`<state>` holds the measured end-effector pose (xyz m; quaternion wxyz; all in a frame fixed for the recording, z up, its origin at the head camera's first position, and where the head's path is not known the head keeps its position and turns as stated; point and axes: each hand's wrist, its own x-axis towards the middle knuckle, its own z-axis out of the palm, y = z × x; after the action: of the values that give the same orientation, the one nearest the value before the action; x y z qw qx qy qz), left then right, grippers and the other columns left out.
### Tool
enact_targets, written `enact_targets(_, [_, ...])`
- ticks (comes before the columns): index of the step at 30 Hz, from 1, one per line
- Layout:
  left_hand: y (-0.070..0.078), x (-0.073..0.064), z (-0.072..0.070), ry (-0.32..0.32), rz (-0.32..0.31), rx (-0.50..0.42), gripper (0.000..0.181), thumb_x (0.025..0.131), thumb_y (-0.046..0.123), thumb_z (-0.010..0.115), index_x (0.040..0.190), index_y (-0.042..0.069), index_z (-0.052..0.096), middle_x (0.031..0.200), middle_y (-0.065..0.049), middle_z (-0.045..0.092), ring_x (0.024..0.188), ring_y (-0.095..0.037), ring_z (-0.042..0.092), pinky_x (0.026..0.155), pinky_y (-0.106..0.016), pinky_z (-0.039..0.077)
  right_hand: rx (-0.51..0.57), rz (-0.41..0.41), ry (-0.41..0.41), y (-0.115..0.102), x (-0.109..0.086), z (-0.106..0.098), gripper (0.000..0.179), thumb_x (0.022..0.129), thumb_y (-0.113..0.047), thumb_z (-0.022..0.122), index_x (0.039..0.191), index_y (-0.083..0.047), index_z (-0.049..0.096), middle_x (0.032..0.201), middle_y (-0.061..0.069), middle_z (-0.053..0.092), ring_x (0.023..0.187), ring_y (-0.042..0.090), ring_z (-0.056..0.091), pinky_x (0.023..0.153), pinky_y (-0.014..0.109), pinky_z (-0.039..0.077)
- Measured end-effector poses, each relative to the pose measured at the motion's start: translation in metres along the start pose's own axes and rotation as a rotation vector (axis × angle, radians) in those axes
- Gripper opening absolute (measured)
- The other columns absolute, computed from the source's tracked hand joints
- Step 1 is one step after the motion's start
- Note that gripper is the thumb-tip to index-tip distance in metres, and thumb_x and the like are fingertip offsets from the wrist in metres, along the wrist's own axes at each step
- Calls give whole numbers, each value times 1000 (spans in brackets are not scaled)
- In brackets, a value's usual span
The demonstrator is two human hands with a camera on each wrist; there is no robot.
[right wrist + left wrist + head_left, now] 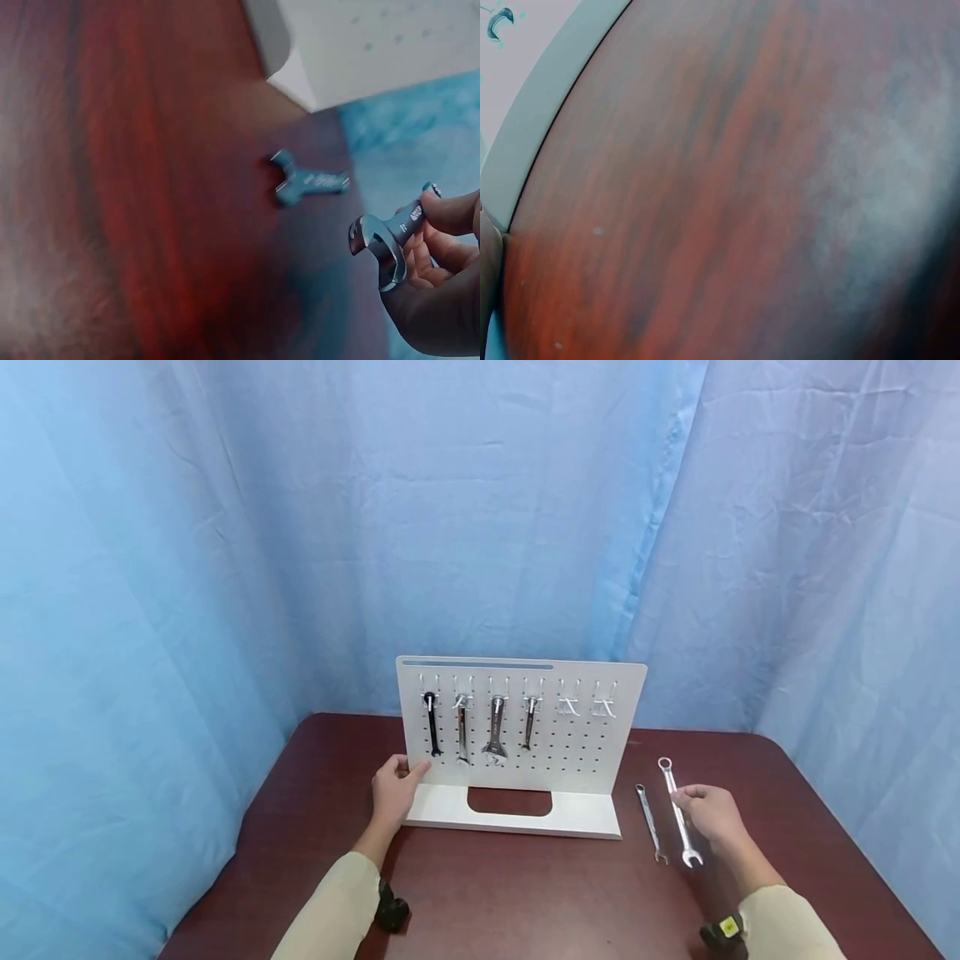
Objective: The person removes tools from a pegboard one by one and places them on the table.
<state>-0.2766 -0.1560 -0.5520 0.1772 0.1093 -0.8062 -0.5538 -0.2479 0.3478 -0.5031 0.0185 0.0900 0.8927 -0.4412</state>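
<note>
My right hand [711, 814] pinches a long silver combination wrench [678, 818] near its middle, ring end away from me and open end toward me. In the right wrist view the wrench's open end [386, 244] juts out from between thumb and fingers. A smaller combination wrench [649, 825] lies on the table just left of it. With my left hand [393, 789] I grip the left edge of a white pegboard stand [630, 685], thumb on its front face. From its hooks hang a black wrench [432, 727], a silver wrench [462, 735], an adjustable wrench [496, 727] and a small wrench [529, 727].
The stand's flat base [585, 814] rests on a dark red-brown table [510, 893]. Two white hooks [603, 706] stick out at the right of the row. Blue curtains [480, 527] hang behind and on both sides of the table.
</note>
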Motion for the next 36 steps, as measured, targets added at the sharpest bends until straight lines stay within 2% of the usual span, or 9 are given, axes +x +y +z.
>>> enact_targets(4, [-1,-1,1,-3,5,3,29,89,32,80,96,9,65,86,-6,61,78,-20,52,68,-33,45,-49,18,12,14,8,6,33,102,-19,56,110,12,65,92,17,63,77,25,54,61,36,45])
enact_targets(8, [-1,-1,1,2,7,1,28,89,31,80,95,8,64,85,-6,60,77,-20,51,68,-33,44,-91,29,23,19,14,11,27,100,-16,58,102,8,69,94,17,64,78,26,55,60,36,45])
enact_targets(11, [-1,-2,0,2,5,1,27,89,30,80,95,9,65,85,-6,60,76,-20,51,68,-34,44,-121,34,21,19,16,13,24,99,-13,58,98,6,72,94,17,67,77,27,56,59,36,45])
enact_targets(20, [0,-1,0,-2,0,-5,28,89,30,80,95,8,63,86,-6,58,78,-21,50,69,-34,44,-216,-10,28,12,16,17,22,97,-10,59,89,4,74,80,10,67,66,24,51,54,35,39])
enact_targets(27, [0,-1,0,-5,0,-6,28,88,31,80,95,9,63,85,-6,58,77,-20,50,68,-34,44,-297,-29,39,9,13,18,23,95,-14,63,80,0,73,65,5,60,58,21,49,51,34,38])
enact_targets(36, [-1,1,0,-5,-1,-7,27,88,30,80,96,9,65,85,-6,59,77,-20,52,68,-33,45,-343,-9,86,8,9,20,27,95,-18,65,72,-3,68,64,4,60,58,22,53,53,37,41])
